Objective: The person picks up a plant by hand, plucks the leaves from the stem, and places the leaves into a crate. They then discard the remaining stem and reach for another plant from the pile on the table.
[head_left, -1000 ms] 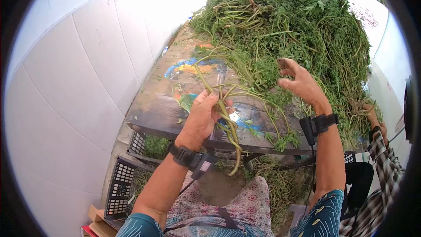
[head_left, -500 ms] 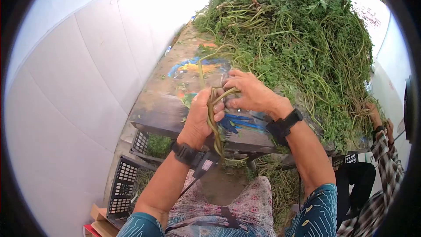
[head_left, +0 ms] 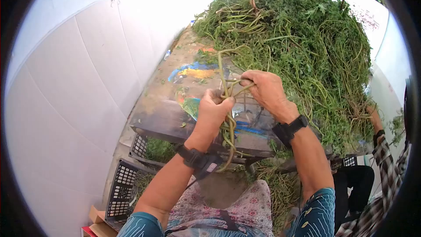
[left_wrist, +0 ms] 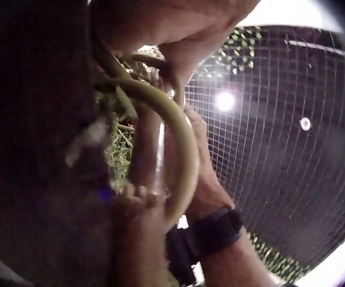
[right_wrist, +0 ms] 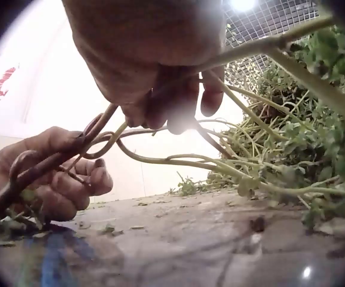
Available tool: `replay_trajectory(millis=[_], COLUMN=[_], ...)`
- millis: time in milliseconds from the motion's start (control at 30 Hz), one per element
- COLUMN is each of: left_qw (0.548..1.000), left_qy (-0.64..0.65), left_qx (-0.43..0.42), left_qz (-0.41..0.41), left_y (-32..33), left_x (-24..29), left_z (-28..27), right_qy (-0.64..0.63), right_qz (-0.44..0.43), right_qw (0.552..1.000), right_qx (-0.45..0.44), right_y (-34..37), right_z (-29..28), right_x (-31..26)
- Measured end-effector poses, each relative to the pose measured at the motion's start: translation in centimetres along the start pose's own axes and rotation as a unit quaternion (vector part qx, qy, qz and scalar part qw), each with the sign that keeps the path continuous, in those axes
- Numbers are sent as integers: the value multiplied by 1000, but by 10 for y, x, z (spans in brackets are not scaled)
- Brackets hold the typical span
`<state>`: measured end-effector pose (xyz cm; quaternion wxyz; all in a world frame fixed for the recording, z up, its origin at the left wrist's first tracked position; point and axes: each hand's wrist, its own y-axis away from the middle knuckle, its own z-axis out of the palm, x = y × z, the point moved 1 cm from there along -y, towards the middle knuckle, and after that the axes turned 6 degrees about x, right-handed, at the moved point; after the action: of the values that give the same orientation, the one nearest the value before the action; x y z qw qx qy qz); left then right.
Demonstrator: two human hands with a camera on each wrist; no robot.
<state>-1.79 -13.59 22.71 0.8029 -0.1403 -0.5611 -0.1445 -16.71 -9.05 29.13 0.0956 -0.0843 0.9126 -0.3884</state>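
Thick green-brown stems hang in a twisted bundle from the left hand, whose thumb and fingers pinch them near the top. To its right, the right hand holds thinner stems branching from the same bundle, its fingers curled round them. In the right wrist view, the left hand grips a dark stem, and looped stems run from there under the right hand. A thick stem curves across the left wrist view; much there is dark.
A large heap of leafy greens covers the back and right of the paint-stained table. Black crates stand below its left edge, and cut stems lie beneath it. Another person's arm is at the right.
The right hand has come in from the right and taken hold of the branching stems beside the left hand. The left hand has shifted slightly right with the bundle.
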Motion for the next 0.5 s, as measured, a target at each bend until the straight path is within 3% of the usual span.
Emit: replay_trajectory(millis=[33,167,233,267,367,467,500], left_qw=[998,999,997,995,994,996,995], left_qy=[-44,8,69,78,80,66,73], left_qx=[25,-41,-45,-33,6,44,-4], left_qz=[28,-20,-10,-56,-72,-28,-62], left_y=[-1,-3,-8,-5,-3,1,-1], left_x=[0,16,22,24,8,7,5], left_z=[2,-3,-4,-4,-9,-11,-14], right_qy=[4,-5,-19,-26,-23,-34,-41], right_qz=[6,53,29,17,13,-5,7], right_qw=[1000,999,999,998,999,999,999], right_qx=[4,-1,33,49,26,37,35], right_y=[2,3,2,2,2,5,5], right_z=[-2,-4,2,4,6,12,12], right_x=[2,1,3,4,1,1,2])
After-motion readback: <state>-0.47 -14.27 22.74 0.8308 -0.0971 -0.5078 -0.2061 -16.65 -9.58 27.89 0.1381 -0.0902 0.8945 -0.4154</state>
